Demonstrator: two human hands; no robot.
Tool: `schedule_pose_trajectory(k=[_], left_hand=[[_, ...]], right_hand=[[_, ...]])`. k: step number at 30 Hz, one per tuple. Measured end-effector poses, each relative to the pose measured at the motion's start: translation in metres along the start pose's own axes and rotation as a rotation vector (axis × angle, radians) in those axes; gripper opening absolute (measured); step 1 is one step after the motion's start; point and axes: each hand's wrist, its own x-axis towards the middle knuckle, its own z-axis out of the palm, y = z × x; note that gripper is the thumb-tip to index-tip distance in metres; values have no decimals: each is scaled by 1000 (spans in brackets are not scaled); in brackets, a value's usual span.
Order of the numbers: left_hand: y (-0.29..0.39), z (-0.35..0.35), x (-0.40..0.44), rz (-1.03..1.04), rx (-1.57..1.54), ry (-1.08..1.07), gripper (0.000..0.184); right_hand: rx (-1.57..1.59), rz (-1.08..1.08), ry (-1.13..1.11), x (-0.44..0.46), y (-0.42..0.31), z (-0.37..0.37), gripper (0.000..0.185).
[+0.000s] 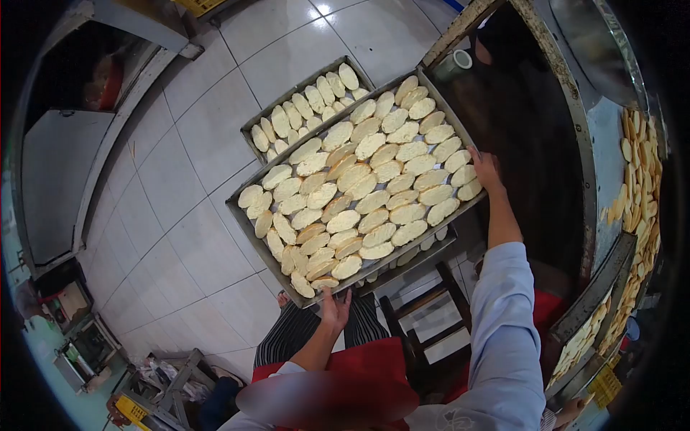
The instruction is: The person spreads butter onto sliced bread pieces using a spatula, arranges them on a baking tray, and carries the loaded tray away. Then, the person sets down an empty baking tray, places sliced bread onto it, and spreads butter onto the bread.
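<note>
1. Nearest the body, the left hand has hold of the front corner area of the large tray. Its fingers are curled only partway: 1 digit meets the rim, while the tips beneath are hidden.
2. The large tray is out in front of the person at a slant, packed with pale oval slices in rough rows, mostly flat – probably to fit many in 1 layer with their coated faces up.
3. Farther along, the right hand grips the short right side. Its fingers bend around the wall, opened about as wide as the rim needs; those underneath cannot be seen. The 2 grips sit on different sides, likely to share the weight and keep the tray level.
4. Beyond the far edge, a lower tray shows 1 end, also holding slices – its remainder hidden, perhaps running crosswise below.
5. Well apart to the right, more slices lie heaped.
</note>
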Motion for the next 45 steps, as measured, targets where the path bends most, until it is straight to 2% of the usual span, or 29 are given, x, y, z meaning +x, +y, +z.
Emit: schedule_pose_trajectory(k=[2, 4, 5, 7, 8, 9, 10, 11, 12, 13, 14, 15, 16, 17, 18, 19, 20, 21, 24, 26, 29, 30, 31, 33, 35, 37, 39, 41, 45], left_hand=[[-2, -3, -5, -30, 77, -23, 58], [-5, -20, -10, -45, 300, -147, 64], [1, -22, -18, -49, 299, -145, 64], [24, -25, -34, -188, 587, -129, 66], [32, -45, -22, -156, 729, -36, 67], [39, -87, 5, 60, 729, -15, 56], [55, -73, -11, 292, 658, 127, 47], [66, -75, -6, 534, 834, 323, 35], [72, -112, 37, 1036, 1056, 434, 31], [92, -114, 43, 839, 845, 299, 29], [108, -72, 16, 651, 714, 218, 19], [117, -60, 24, 649, 718, 214, 19], [127, -55, 31, 686, 958, 147, 18], [133, -51, 37, 724, 1195, 70, 17], [134, -43, 37, 722, 1198, 69, 17], [135, -37, 35, 792, 1377, 195, 17], [133, -34, 33, 858, 1552, 325, 18], [131, -33, 30, 855, 1555, 320, 18], [136, -32, 23, 858, 1591, 306, 19], [140, -31, 23, 806, 1526, 206, 20], [152, -29, 20, 683, 1565, 121, 30], [154, -31, 16, 682, 1571, 109, 30], [154, -37, 15, 768, 1531, 80, 36], [161, -50, -2, 868, 1490, 38, 42], [170, -63, -34, 902, 1617, -49, 50], [182, -91, -63, 864, 1580, -57, 44], [210, -137, -76, 863, 1800, -129, 39], [247, -185, -95, 862, 1857, -135, 36], [343, -264, -131, 832, 2029, -92, 35]], right_hand=[[-17, 41, -78, 4, 7, 8, 61], [46, -116, 103, 12, 25, 32, 59], [43, -114, 101, 11, 22, 29, 59], [119, 62, -17, 4, 12, 26, 58], [118, 64, -12, -1, 10, 28, 58], [176, 2, 281, -11, 9, 31, 55], [235, -64, 572, -22, 10, 36, 53], [286, 83, 686, -37, 9, 42, 51], [336, 234, 801, -56, 8, 46, 49], [398, 453, 772, -78, 0, 55, 47], [460, 673, 733, -101, -2, 65, 45], [594, 746, 645, -111, 18, 96, 39], [751, 741, 581, -123, 28, 121, 34], [911, 772, 342, -142, 6, 113, 34], [980, 723, 341, -147, 2, 131, 31], [981, 728, 342, -150, 5, 141, 31], [775, 681, 357, -152, 0, 141, 27], [570, 631, 371, -154, -8, 137, 24], [555, 712, 362, -155, -24, 124, 22], [506, 726, 313, -157, -26, 121, 25], [683, 663, 331, -152, -2, 157, 29], [710, 604, 433, -155, 16, 185, 38], [711, 607, 446, -173, 9, 175, 38], [329, 579, 493, -223, -22, 154, 40], [166, 512, 319, -277, -36, 144, 39], [372, 573, 241, -336, -59, 129, 38], [400, 638, 183, -400, -79, 126, 36], [314, 607, 72, -462, -80, 138, 28], [511, 471, 257, -599, -92, 154, 24]])
